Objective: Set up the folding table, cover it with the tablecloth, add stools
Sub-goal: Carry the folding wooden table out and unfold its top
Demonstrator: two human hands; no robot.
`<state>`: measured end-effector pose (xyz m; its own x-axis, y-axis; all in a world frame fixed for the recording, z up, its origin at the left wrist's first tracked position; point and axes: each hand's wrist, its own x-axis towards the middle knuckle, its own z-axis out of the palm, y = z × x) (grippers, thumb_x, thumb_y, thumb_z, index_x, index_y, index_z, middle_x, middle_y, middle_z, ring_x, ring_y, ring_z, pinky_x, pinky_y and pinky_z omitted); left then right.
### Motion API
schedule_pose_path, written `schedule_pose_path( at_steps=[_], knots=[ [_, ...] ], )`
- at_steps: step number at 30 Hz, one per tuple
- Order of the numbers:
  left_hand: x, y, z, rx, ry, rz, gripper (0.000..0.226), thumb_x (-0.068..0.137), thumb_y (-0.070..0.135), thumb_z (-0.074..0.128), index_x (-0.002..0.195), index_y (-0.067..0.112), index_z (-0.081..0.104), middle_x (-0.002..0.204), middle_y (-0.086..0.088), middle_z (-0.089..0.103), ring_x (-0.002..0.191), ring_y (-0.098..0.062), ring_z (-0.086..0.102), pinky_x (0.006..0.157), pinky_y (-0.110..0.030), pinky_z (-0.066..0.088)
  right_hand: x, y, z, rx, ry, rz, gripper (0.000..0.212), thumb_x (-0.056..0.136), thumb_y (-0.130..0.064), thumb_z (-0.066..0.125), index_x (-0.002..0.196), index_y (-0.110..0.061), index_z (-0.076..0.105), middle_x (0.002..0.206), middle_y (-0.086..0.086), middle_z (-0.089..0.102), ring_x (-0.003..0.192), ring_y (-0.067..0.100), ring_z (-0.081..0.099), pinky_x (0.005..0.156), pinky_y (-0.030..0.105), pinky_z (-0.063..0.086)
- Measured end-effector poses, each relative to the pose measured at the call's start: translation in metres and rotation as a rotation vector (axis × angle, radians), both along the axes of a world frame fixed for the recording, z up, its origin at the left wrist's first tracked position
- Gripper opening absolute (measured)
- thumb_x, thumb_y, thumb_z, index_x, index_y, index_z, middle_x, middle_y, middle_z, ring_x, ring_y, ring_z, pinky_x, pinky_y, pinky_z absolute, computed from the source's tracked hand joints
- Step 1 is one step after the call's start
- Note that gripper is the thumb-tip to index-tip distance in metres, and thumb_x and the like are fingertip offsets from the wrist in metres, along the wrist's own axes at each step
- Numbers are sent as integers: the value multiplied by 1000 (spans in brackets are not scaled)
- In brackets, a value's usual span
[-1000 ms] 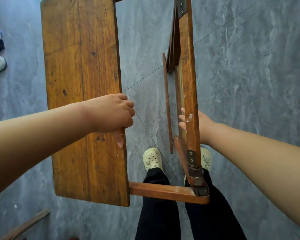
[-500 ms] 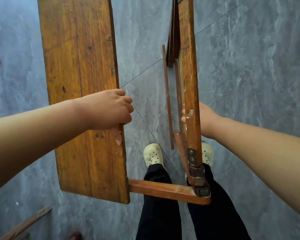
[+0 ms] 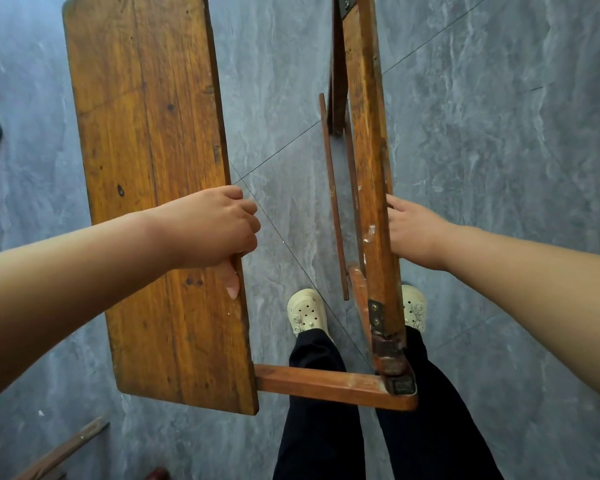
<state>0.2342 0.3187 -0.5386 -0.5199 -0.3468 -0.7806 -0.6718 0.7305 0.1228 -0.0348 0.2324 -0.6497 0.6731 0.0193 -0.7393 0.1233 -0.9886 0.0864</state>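
A: Start at the fingers. What are they doing?

B: The left hand is closed over the inner edge of the wide wooden panel, fingers curled under it and the thumb pressed flat on the top face. The right hand lies against the outer side of the narrow frame piece; its fingers are hidden behind the wood, so I cannot tell whether they are wrapped round it or only pressing.

A: Anything different from a second ago?

B: The gap between panel and frame has widened a little, and the right hand's fingertips, which showed on the inner side of the frame, have slipped out of sight behind it. I read that as the folding table being spread open, still early in the task.

A: Where is the table itself?

B: Held in front of the person above the grey floor, a cross rail joining the two halves just over the legs and pale shoes. No tablecloth or stools in view.

A: And the arms?

B: Both forearms reach forward and inward from the sides, wrists roughly level, set apart as if pulling outward.
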Motion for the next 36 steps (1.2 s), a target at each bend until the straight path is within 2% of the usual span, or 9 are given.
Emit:
schedule_pose_path(
  at_steps=[8,13,17,20,22,27,30,33,36],
  knots=[
    [4,6,4,-11,-38,-21,80,59,83,10,95,29,57,92,16,43,87,-7,30,79,-22,19,-26,-24,34,36,71,24,30,95,-18,48,125,-16,53,129,3,52,128,27,35,118,47,2],
    [0,9,13,41,-38,6,73,67,83,19,97,30,58,91,17,41,86,-6,29,87,-22,26,-46,-40,50,77,131,100,41,93,-34,53,129,-16,52,132,3,52,131,27,33,118,46,7],
    [-4,10,25,64,-50,-8,79,60,83,9,98,31,56,93,18,41,87,-5,30,83,-19,19,-58,-46,69,135,155,113,44,89,-43,55,125,-18,54,127,1,55,125,25,38,111,43,26],
    [-4,16,31,80,-50,9,57,77,75,26,99,32,56,94,18,42,88,-5,30,90,-18,22,-63,-50,85,217,152,130,44,87,-52,53,117,-20,54,115,-3,59,111,20,43,96,35,35],
    [0,18,35,13,29,27,51,80,75,28,89,34,58,86,20,40,82,-4,30,91,-21,29,-69,-53,92,251,160,145,46,87,-57,49,114,-21,54,110,-4,60,105,18,43,89,33,34],
    [11,20,33,-171,242,40,64,73,86,19,64,35,57,69,22,33,69,-3,29,73,-23,43,-84,-56,103,296,113,178,57,87,-66,36,110,-18,55,106,-6,59,101,15,43,84,30,30],
    [6,20,35,-256,327,53,60,73,85,24,53,36,52,65,22,28,63,-3,25,61,-18,39,-94,-62,103,319,26,261,61,87,-69,31,109,-18,55,108,-6,57,102,15,41,91,31,33],
    [6,22,34,-301,391,54,58,75,84,29,52,36,50,62,22,29,61,-3,26,64,-18,33,-101,-69,105,332,-89,359,67,86,-72,27,113,-18,56,112,-6,53,106,15,41,97,30,35],
    [5,28,32,-369,422,86,56,81,78,30,47,36,44,55,22,30,55,-3,30,64,-18,32,-104,-75,111,339,-193,276,66,85,-73,29,102,-18,62,102,-7,54,97,14,45,93,31,41]
  ],
)
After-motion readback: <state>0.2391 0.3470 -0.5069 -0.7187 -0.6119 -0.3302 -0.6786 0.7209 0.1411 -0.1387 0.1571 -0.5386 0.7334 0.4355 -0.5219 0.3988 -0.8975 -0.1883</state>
